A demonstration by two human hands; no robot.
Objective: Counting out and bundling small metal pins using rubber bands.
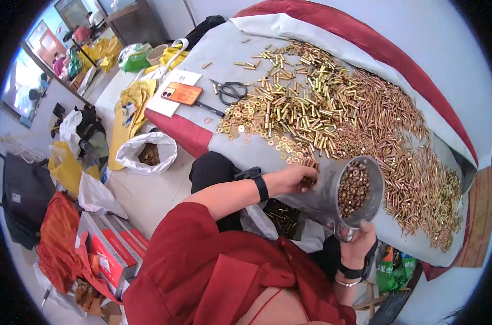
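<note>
My right hand (359, 244) grips the handle of a metal jug (328, 187), tilted over the table's near edge. Small copper-coloured nuts (354, 189) lie inside it. My left hand (294, 179) is beside the jug at the table edge, its fingers curled around small copper-coloured metal parts (310, 162) whose exact kind is hard to make out. Just beyond it are loose washers (289, 149). Brass-coloured tubes (289, 116) form a heap farther back, and thin copper-coloured pins or screws (387, 108) spread to the right.
Black-handled scissors (232, 93), an orange phone (182, 93) and a dark pen (210, 109) lie at the table's left. A white sack (147, 153) with metal bits stands on the floor; another open white bag (262, 221) is below my hands. Red-and-white boxes (113, 249) are at left.
</note>
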